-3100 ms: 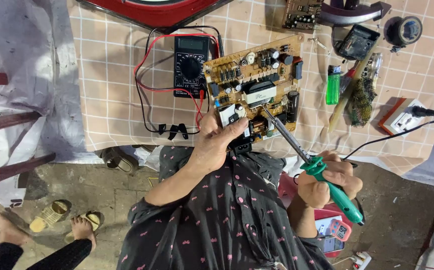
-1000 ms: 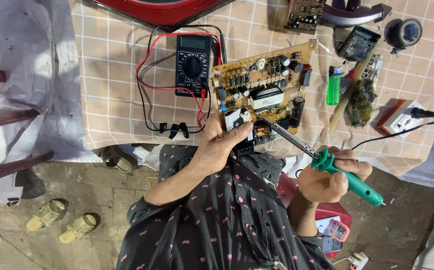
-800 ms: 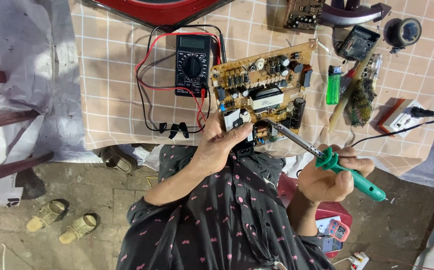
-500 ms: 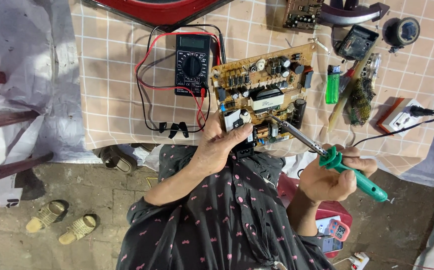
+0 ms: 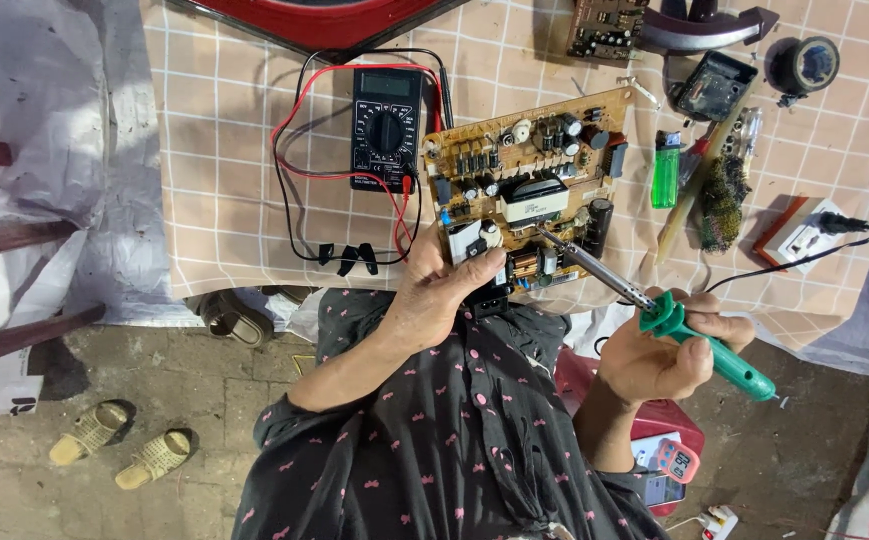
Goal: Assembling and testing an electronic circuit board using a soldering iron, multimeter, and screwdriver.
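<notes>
A tan circuit board (image 5: 524, 190) crowded with components lies on the checked tablecloth (image 5: 234, 190) at the table's near edge. My left hand (image 5: 436, 300) grips the board's near left corner, thumb on top. My right hand (image 5: 659, 355) holds a green-handled soldering iron (image 5: 724, 360); its metal shaft slants up-left and the tip rests on the board beside the black-and-white transformer (image 5: 532, 200).
A black multimeter (image 5: 384, 130) with red and black leads sits left of the board. To the right lie a green lighter (image 5: 665, 170), a brush (image 5: 722, 195), a power strip (image 5: 804, 232) and a small black case (image 5: 714, 85). Sandals (image 5: 124, 445) rest on the floor.
The soldering iron's tip has slid across the board from its near edge up toward the transformer, and my right hand has shifted slightly right. My left hand keeps its grip.
</notes>
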